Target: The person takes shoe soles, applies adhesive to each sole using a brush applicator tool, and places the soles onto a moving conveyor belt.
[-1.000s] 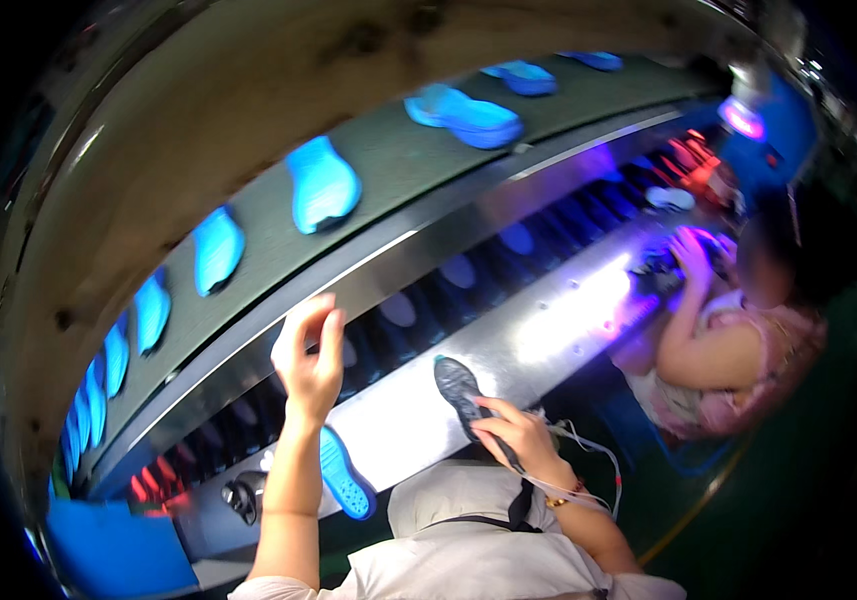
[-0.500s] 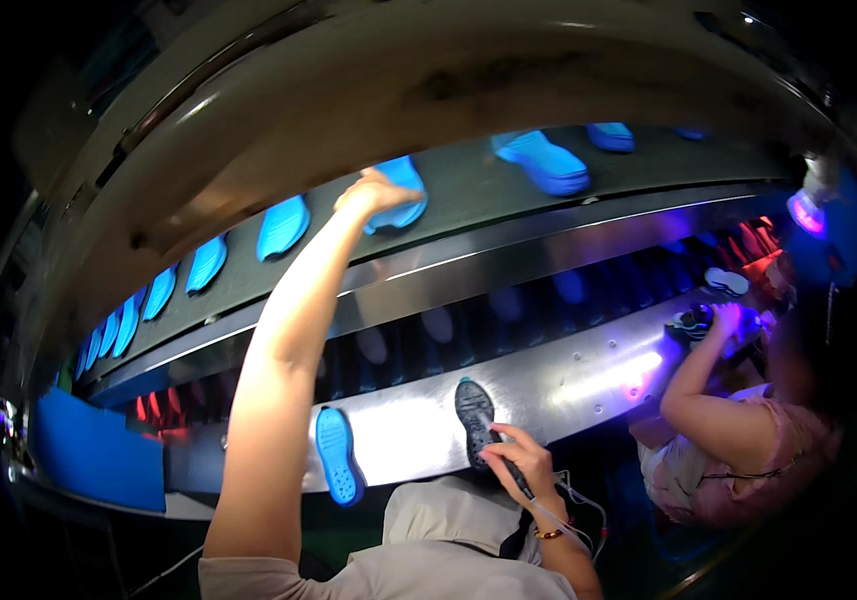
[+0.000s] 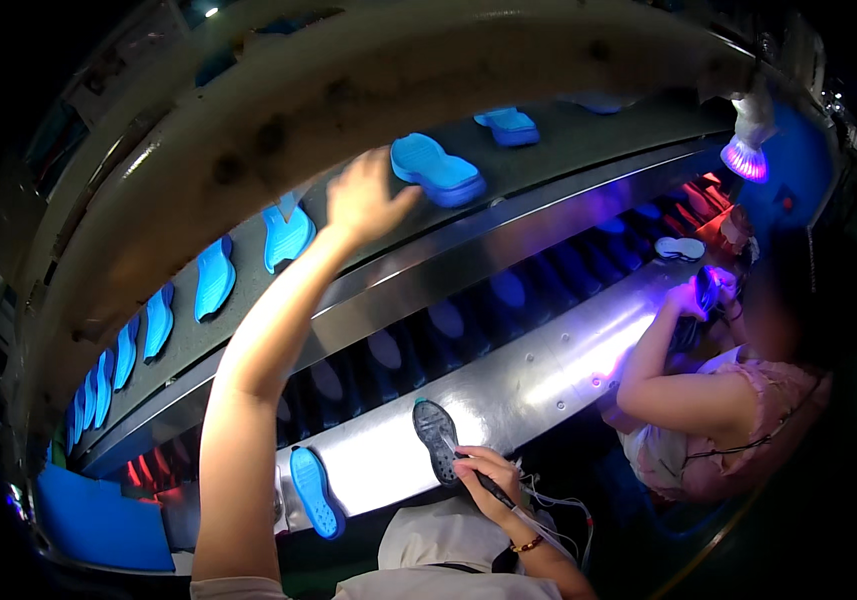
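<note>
My left hand [image 3: 366,203] reaches over the dark conveyor belt [image 3: 363,275] with its fingers apart and nothing visible in it. Just right of its fingertips a bright blue shoe sole [image 3: 438,172] lies on the belt. Another blue sole [image 3: 288,238] is left of my wrist. My right hand [image 3: 488,483] grips a black pen-shaped tool [image 3: 494,488] with a pale tip and thin white lines trailing from its rear. The tip rests on or just above a dark shoe sole [image 3: 434,440] on the metal ledge. A blue sole [image 3: 317,494] lies left of it.
A curved hood [image 3: 428,60] overhangs the belt, where several more blue soles [image 3: 214,278] lie. Below runs a lower level with dark soles [image 3: 385,350] and red-lit parts. A co-worker [image 3: 693,400] handles something under a purple lamp [image 3: 744,158] at right.
My left hand has come off a blue sole, which now lies to its right, and its fingers have spread. The view has shifted. My right hand still holds the tool at the dark sole.
</note>
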The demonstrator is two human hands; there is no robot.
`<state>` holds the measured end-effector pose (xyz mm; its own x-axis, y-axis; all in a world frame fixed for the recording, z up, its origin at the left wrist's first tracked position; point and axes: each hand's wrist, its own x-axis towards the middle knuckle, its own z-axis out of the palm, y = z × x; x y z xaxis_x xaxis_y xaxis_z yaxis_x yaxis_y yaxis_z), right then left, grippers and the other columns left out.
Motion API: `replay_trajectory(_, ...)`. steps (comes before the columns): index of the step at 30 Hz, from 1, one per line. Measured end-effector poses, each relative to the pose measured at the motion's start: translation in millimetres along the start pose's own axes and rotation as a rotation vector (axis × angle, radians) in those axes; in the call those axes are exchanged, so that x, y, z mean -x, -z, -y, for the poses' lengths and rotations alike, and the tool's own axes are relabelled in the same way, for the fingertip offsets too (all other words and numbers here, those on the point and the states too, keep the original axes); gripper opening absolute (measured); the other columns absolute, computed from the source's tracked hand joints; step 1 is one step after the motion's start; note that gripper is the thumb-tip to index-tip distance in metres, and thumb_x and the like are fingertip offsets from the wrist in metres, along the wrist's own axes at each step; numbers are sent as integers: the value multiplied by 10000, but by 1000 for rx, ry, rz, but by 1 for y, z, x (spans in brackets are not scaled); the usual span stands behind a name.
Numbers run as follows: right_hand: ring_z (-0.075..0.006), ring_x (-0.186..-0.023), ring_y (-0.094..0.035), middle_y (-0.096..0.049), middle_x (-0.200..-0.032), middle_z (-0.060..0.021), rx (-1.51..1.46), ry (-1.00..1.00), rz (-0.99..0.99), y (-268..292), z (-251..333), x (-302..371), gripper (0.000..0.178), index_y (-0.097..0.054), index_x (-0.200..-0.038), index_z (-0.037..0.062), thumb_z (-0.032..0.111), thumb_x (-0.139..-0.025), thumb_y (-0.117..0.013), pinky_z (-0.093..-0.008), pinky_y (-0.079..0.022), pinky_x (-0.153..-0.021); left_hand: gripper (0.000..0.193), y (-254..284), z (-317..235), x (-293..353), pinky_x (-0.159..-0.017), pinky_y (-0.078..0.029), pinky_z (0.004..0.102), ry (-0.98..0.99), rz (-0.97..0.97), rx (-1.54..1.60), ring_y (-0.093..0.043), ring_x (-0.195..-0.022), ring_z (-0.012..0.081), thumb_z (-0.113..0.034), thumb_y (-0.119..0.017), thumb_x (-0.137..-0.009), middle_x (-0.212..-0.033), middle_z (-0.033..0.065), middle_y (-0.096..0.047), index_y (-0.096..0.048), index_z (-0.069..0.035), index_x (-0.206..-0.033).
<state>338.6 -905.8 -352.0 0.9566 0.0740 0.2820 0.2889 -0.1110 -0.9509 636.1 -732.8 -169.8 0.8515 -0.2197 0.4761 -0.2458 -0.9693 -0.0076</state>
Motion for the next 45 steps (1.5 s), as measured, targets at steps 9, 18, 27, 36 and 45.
replay_trajectory(9, -239, -860, -602, -625, -944, -134, -115, -79, 28, -1, -1, 6, 152, -647, -864, -1, 127, -800, -596, -292, -460, -759, 285, -28, -22, 16, -687, -422, 370, -339, -121, 60, -576, -739, 269, -341, -519, -821, -751, 92, -585, -591, -67, -850)
replay_trajectory(18, -251, -896, -569, -598, -951, -148, -111, 31, 54, -8, -25, 13, 479, -610, -959, -21, 422, -877, -448, -310, -430, -804, 171, 40, 30, 170, -773, -400, 269, 279, -479, 988, -522, -824, 159, -165, -566, -827, -863, 62, -548, -567, 7, -827)
replay_trajectory(27, -122, -866, -556, -603, -942, -58, -314, -376, 81, -23, -29, 6, 415, -594, -979, -7, 351, -926, -391, -245, -449, -761, 477, 40, 60, 291, -890, -436, 408, 946, -84, 2239, -566, -966, 291, -30, -547, -696, -1086, 176, -552, -434, 64, -1149)
replay_trajectory(36, -89, -756, -584, -634, -857, -51, -238, -506, 27, -15, -22, 9, 259, -611, -1000, -5, 199, -849, -562, -209, -461, -699, 824, 25, 23, 364, -788, -470, 434, 780, 623, 2551, -564, -868, 315, -548, -568, -721, -1031, 216, -512, -341, 57, -1231)
replay_trajectory(45, -117, -822, -589, -637, -922, -100, -696, -420, 119, -9, 48, -38, 213, -612, -954, -35, -7, -744, -599, -227, -462, -763, 1012, 1, -7, 332, -881, -375, 543, 1109, 484, 2740, -514, -996, 390, -835, -279, -634, -1151, 228, -492, -391, -43, -1255)
